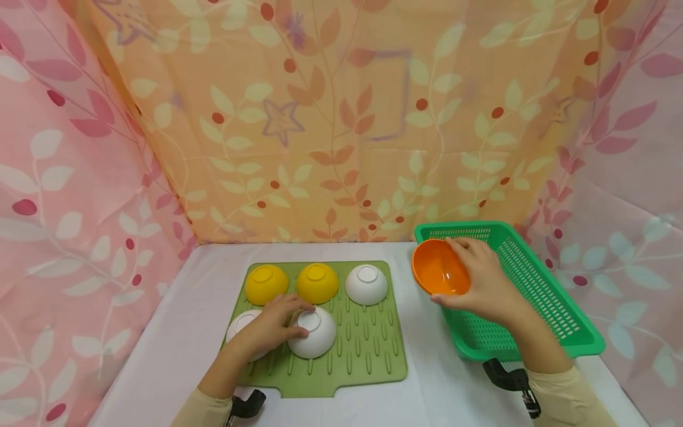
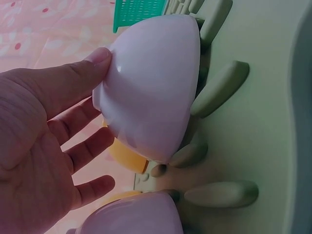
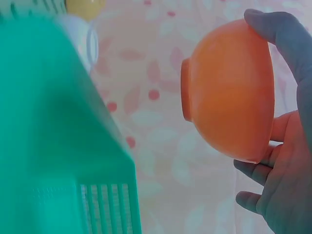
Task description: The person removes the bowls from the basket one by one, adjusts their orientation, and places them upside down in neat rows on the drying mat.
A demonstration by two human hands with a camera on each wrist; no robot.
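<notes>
My right hand [image 1: 482, 281] holds an orange bowl [image 1: 434, 267] by its rim, thumb on one side and fingers on the other. The bowl is tilted, its inside facing the head camera, over the left edge of the green basket [image 1: 533, 350]. My left hand [image 1: 274, 326] grips a white bowl [image 1: 320, 344] near its foot; the bowl is upside down on the olive-green drying mat [image 1: 368, 367]. In the left wrist view the thumb [image 2: 100, 56] presses that bowl's side. Another upturned white bowl [image 1: 242, 320] is partly hidden behind the left hand and wrist.
Along the mat's back row stand two upturned yellow bowls [image 1: 264, 287] [image 1: 320, 287] and a white bowl [image 1: 366, 287]. Ridges stick up from the mat. A white cloth [image 1: 176, 332] covers the table, and patterned curtains [image 1: 341, 118] hang behind and at both sides.
</notes>
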